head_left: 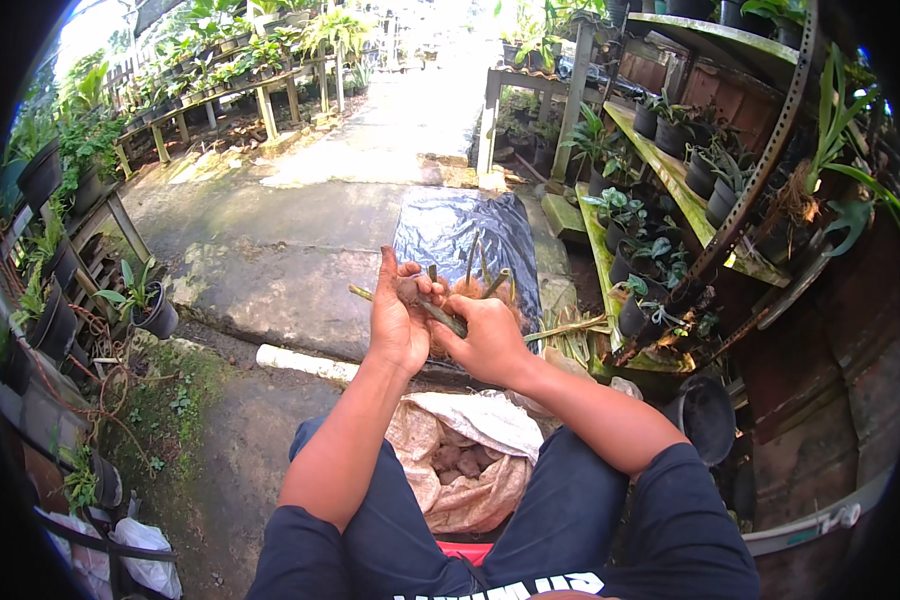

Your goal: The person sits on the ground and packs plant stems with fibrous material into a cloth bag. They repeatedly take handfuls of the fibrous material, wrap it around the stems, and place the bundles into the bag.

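Observation:
Between my hands is a stem cutting [448,319], its pale green end [360,292] sticking out to the left. A small brown fibrous clump [408,291] sits in the curled fingers of my left hand [395,325], around part of the stem, thumb raised. My right hand [486,335] pinches the stem near its other end. Just beyond stand several cuttings with brown fibrous balls [467,288] at their bases, on black plastic sheeting [460,218]; my hands partly hide them. Below, between my knees, an open woven sack [470,408] contains brown fibrous material [460,461].
A white pipe [305,363] lies on the concrete floor [260,240] at left. Right of me are dry leaf strips [570,335], a black bucket [707,418] and shelves with potted plants [660,165]. More pots [152,312] line the left side. Plant benches [240,90] stand farther off.

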Motion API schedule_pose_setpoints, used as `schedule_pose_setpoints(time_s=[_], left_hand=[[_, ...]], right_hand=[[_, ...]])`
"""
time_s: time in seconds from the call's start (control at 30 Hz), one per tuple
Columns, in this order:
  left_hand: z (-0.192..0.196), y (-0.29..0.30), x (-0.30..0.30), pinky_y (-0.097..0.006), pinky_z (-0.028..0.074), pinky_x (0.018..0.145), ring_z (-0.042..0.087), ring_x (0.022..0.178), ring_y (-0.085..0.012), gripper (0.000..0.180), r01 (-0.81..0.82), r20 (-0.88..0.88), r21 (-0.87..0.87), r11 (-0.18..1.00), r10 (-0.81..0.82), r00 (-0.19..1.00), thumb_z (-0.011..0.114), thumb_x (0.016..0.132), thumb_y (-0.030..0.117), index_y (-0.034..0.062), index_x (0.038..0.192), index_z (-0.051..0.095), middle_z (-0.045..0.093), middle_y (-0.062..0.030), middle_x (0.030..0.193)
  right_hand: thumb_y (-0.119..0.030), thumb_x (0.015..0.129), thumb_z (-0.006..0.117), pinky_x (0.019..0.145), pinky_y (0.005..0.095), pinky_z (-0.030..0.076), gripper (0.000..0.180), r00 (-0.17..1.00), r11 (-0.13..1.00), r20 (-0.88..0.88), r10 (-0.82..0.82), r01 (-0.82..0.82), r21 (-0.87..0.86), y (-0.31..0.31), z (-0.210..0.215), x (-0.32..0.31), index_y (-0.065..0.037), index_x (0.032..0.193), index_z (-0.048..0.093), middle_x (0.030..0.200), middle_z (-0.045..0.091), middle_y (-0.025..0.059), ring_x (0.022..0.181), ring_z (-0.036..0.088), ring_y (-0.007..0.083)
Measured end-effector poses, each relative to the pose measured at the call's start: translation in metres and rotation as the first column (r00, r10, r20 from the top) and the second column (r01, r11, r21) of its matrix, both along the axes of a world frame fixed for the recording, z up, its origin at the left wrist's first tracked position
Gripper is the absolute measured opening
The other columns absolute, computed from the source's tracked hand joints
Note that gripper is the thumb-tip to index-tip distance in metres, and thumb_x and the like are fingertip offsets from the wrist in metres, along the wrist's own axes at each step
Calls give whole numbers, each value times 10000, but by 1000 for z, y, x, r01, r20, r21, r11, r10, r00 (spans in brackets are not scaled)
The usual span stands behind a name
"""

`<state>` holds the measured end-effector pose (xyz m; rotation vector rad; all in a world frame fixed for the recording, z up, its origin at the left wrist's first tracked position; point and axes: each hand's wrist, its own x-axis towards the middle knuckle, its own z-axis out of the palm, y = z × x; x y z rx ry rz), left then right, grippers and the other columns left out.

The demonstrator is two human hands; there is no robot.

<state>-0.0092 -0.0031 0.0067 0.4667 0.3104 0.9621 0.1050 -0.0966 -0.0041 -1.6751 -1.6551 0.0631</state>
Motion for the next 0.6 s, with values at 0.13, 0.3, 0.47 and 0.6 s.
schedule_pose_setpoints(time_s=[0.13,0.3,0.47,0.6], left_hand=[[-11,8,0,-297,404,607,434,574,-127,418,34,3,30,999,-34,999,702,1010,460,161,810,491,412,22,600],[-10,6,-2,-281,304,507,314,466,-108,464,50,-24,103,993,-48,999,694,1027,356,177,691,428,294,42,518],[-8,6,-11,-308,362,591,404,513,-92,418,81,-170,358,930,-21,985,654,1033,292,157,676,483,411,29,530],[-15,10,-8,-264,348,484,481,517,-48,325,-45,-292,808,588,466,835,703,985,134,65,683,604,581,13,592]], right_hand=[[-258,887,744,833,513,558,367,999,998,22,39,-38,-51,1,1,-1,-25,1171,730,950,743,226,952,720,420],[-250,866,779,734,412,553,334,984,979,-25,176,-178,-98,3,5,9,0,1083,735,906,748,197,804,725,310],[-297,886,740,762,380,547,359,924,885,-245,293,-359,-297,3,16,27,23,1048,759,909,748,142,814,687,198],[-277,949,680,731,349,534,335,843,905,-500,198,-354,-238,9,7,35,33,1070,727,923,740,107,781,658,171]])
